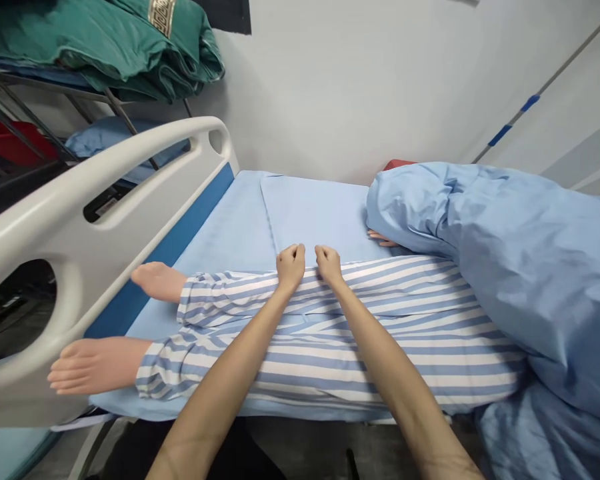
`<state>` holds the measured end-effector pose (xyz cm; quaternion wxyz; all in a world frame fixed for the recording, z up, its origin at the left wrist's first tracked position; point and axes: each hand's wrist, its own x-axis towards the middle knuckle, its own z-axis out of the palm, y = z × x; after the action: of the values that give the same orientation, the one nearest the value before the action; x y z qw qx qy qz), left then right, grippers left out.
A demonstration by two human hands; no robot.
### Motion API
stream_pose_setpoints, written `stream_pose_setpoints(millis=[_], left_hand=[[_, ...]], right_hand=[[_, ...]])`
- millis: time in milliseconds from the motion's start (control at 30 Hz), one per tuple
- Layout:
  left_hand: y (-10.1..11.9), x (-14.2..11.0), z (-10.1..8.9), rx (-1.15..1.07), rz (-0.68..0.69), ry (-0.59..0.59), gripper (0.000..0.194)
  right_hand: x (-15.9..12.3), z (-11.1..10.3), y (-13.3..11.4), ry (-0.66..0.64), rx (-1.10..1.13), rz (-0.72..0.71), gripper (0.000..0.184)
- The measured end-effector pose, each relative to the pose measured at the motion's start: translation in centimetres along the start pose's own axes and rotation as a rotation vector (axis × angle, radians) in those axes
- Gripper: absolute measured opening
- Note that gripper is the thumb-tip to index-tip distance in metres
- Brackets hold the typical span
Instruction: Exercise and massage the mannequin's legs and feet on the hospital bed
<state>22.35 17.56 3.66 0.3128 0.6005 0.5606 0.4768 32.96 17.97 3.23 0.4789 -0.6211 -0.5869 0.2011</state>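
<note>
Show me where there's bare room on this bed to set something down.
The main free patch is the light blue bed sheet beyond the striped pajama trousers, bordered by the white side rail and the blue duvet. It's crowded at the manikin's feet, close by the rail, and where the left hand and right hand sit on the trousers.

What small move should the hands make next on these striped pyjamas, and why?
Probably gently draw the far edge of the striped pyjamas toward you: the left hand and right hand sit curled side by side on that edge, and the blue duvet lies further along the manikin.
</note>
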Motion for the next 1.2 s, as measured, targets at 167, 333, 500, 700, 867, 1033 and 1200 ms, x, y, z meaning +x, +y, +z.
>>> stream_pose_setpoints(millis=[167, 333, 500, 700, 867, 1033, 1200], left_hand=[[1.1, -0.1, 3.2, 0.031, -0.047, -0.081, 0.036], [1.8, -0.4, 5.2, -0.014, -0.001, -0.102, 0.037], [2.3, -1.0, 6.8, 0.158, 0.064, -0.253, 0.034], [4.4, -0.8, 9.8, -0.053, 0.002, -0.196, 0.034], [5.2, -1.4, 12.6, 0.04, -0.009, -0.216, 0.032], [6.1, -1.5, 13.4, 0.001, -0.015, -0.2, 0.034], [7.1, -1.8, 15.4, -0.069, 0.013, -0.213, 0.033]], right_hand=[[-0.3, -2.7, 0.7, -0.005, -0.014, -0.033, 0.041], [0.2, -6.1, 2.0, -0.001, -0.097, -0.021, 0.041], [0.6, -8.9, 2.8, 0.001, -0.105, -0.07, 0.041], [0.5, -11.3, 5.1, 0.076, -0.257, -0.021, 0.039], [1.4, -13.0, 5.6, 0.077, -0.226, -0.053, 0.04], [1.3, -15.2, 7.1, 0.168, -0.293, -0.03, 0.041], [1.3, -15.9, 7.4, 0.211, -0.231, -0.006, 0.043]])
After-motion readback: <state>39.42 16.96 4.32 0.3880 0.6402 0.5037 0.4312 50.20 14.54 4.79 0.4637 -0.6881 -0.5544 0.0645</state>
